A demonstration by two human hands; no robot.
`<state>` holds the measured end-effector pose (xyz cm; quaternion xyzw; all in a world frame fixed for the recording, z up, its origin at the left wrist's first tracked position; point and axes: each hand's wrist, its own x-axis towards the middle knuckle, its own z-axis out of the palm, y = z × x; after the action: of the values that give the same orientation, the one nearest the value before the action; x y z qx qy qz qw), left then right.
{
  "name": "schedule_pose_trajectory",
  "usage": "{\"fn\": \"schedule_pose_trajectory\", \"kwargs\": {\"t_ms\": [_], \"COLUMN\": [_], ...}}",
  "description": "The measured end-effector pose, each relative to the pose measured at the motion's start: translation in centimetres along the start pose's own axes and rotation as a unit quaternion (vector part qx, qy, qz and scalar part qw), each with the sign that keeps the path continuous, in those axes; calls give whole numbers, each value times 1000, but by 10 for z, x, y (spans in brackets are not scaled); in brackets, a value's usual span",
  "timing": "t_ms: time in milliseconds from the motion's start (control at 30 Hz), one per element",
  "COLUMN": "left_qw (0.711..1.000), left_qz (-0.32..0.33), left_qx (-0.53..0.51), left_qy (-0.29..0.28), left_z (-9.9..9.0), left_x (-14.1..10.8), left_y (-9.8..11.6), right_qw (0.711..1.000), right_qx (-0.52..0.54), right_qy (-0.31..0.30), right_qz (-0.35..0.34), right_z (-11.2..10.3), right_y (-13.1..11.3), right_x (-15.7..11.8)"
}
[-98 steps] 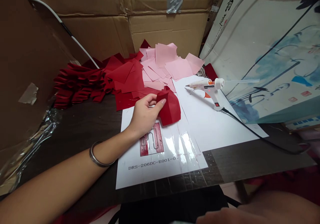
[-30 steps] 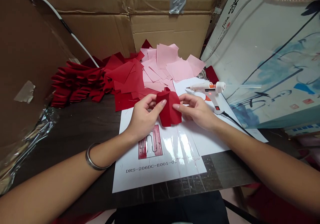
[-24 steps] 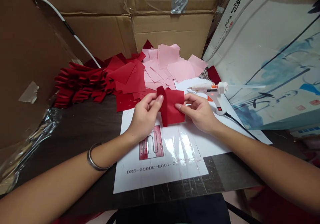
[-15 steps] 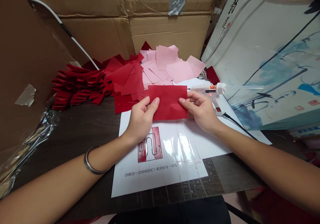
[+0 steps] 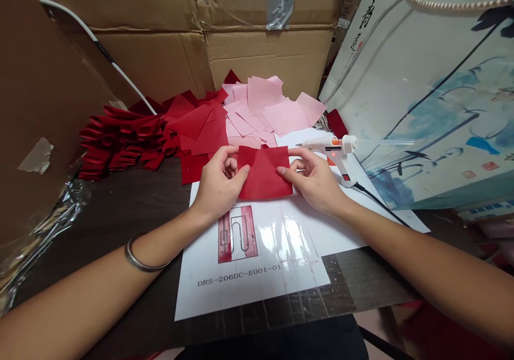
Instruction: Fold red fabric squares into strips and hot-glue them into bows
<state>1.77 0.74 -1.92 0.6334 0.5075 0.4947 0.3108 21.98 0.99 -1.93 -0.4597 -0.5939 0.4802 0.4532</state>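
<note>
A rectangular red sheet (image 5: 265,174) lies flat between my hands, just above a taped printed sheet (image 5: 249,280). My left hand (image 5: 219,181) pinches its left edge, with the thumb on top. My right hand (image 5: 311,181) holds its right edge with the thumb and fingertips. Close beyond my right hand lies a white hot glue gun (image 5: 331,148) on a bare white sheet (image 5: 345,215). Loose pink squares (image 5: 261,108) and red squares (image 5: 201,130) are heaped just past the sheet. Folded red pieces (image 5: 120,140) lie in rows to the left.
Cardboard boxes (image 5: 160,66) stand behind and left of the dark table (image 5: 120,226). A large printed paper bag (image 5: 421,103) leans on the right. The glue gun's black cord (image 5: 381,207) runs to the lower right. Crumpled foil (image 5: 52,226) lies at the left edge.
The red piece, bunched in my left hand at first, has opened into a flat rectangle. My right hand has come in to hold it, and the sheet has shifted slightly left.
</note>
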Motion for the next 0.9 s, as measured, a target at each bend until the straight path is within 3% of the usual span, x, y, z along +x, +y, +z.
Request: {"fn": "schedule_pose_trajectory", "kwargs": {"t_ms": [433, 633, 800, 900], "left_qw": [999, 999, 998, 997], "left_qz": [29, 33, 31, 75], "left_qx": [7, -13, -47, -14], "left_qy": [-39, -21, -23, 12], "left_z": [1, 1, 4, -9], "left_x": [-4, -3, -4, 7], "left_y": [0, -1, 1, -2], "right_qw": [999, 996, 994, 995], "right_qx": [-33, 59, 98, 96], "right_qy": [-14, 52, -44, -37], "right_qz": [-11, -41, 4, 8], "right_z": [4, 2, 3, 4], "right_y": [0, -1, -3, 0], "right_x": [-3, -2, -4, -4]}}
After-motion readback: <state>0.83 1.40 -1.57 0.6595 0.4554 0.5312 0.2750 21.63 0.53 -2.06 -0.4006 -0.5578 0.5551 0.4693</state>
